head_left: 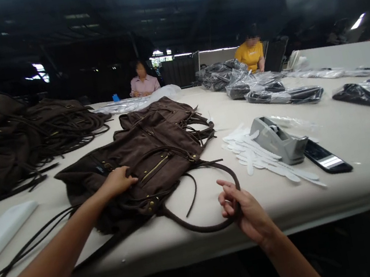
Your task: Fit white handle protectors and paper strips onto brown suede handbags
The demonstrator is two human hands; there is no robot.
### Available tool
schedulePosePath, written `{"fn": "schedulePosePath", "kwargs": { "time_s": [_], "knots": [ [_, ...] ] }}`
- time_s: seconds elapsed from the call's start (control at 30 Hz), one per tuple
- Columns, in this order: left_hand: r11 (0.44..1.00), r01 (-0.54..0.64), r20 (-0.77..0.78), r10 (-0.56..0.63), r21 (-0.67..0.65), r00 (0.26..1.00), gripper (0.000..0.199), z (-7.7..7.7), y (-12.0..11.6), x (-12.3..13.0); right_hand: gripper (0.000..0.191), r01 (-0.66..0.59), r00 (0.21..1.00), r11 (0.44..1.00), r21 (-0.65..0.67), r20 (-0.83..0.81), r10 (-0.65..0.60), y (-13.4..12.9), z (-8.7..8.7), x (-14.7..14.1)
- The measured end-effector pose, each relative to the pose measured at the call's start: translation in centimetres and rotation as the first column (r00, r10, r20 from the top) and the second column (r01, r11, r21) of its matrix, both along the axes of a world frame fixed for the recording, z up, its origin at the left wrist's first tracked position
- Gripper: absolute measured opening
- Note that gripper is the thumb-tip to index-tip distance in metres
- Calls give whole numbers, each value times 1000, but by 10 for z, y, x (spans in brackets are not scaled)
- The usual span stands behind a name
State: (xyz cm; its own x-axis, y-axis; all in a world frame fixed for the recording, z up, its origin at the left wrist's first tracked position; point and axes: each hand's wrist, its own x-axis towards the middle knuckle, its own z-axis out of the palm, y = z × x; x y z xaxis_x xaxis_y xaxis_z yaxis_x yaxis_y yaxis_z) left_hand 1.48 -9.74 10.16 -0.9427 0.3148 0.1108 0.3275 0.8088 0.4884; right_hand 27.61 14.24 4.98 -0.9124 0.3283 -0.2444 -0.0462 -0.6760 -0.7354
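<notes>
1. A brown suede handbag (146,164) is laid flat on the worktop (365,183) at 12 o'clock; a second bag appears to lie beneath it, though this is partly hidden; its long strap (204,227) is looped out towards the near edge.
2. The left hand (117,181) is held open and rests palm-down on the bag, just beside a brass-zipped pocket (154,168); the right hand (244,211) is closed, its fingers curled around the strap.
3. Thin dark cords (32,244) are trailed towards 8 o'clock, beneath the left forearm.
4. A heap of brown bags (2,137) is piled at 10 o'clock; a flat white device (3,232) is placed at 9 o'clock.
5. A grey tape dispenser (275,141) is stood on white paper strips (260,156) at 1 o'clock; a black smartphone (326,156) lies just beside it.
6. Plastic-wrapped bundles (284,94) are set further off at 1 o'clock; two co-workers (143,84) (251,55) are seated beyond.
</notes>
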Motion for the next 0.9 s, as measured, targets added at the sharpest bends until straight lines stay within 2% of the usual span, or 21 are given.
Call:
{"fn": "schedulePosePath", "kwargs": {
  "time_s": [0.1, 0.17, 0.23, 0.27, 0.33, 0.4, 0.47, 0.57, 0.63, 0.7, 0.73, 0.8, 0.9],
  "knots": [
    [996, -8, -77, 15, 94, 997, 37, 20, 17, 38, 66, -29, 999, 989, 146, 22, 26, -3, -6, 4],
    [981, 78, -118, -58, 178, 991, 40, 36, 36, 78, 73, -83, 996, 968, 237, 34, 77, -5, -6, 3],
    [871, 318, -64, -318, 375, 946, 32, 47, 61, 122, 73, -140, 990, 935, 327, 37, 135, -9, -3, 0],
    [808, 434, -55, -452, 399, 891, 25, 48, 74, 142, 69, -159, 987, 918, 362, 21, 162, -10, -1, -1],
    [711, 620, -72, -637, 331, 768, 15, 43, 97, 176, 55, -124, 986, 910, 396, -51, 157, -11, 4, -1],
    [632, 720, -85, -732, 286, 676, 32, 30, 112, 198, 40, -15, 990, 941, 337, -130, 63, -8, 7, 3],
    [603, 729, -95, -746, 325, 659, 44, 13, 120, 205, 30, 50, 990, 982, 181, -141, -24, 2, 8, 9],
    [614, 675, -32, -730, 409, 683, 48, -10, 126, 196, 27, 61, 988, 998, -34, -143, -65, 23, 7, 20],
    [599, 668, 97, -772, 441, 628, 55, -19, 132, 189, 30, 72, 981, 997, -16, -177, -74, 35, 8, 26],
    [570, 673, 229, -816, 471, 530, 56, -21, 137, 187, 33, 98, 981, 982, 160, -181, -69, 41, 12, 30],
    [558, 673, 268, -828, 485, 493, 52, -19, 141, 189, 34, 105, 985, 952, 288, -164, -59, 43, 15, 31],
    [545, 661, 303, -838, 516, 455, 37, -15, 149, 193, 34, 107, 991, 832, 544, -130, -42, 47, 21, 31],
    [537, 602, 351, -843, 591, 407, 32, -16, 168, 187, 34, 127, 992, 639, 758, -111, -65, 61, 20, 26]
  ]
}}
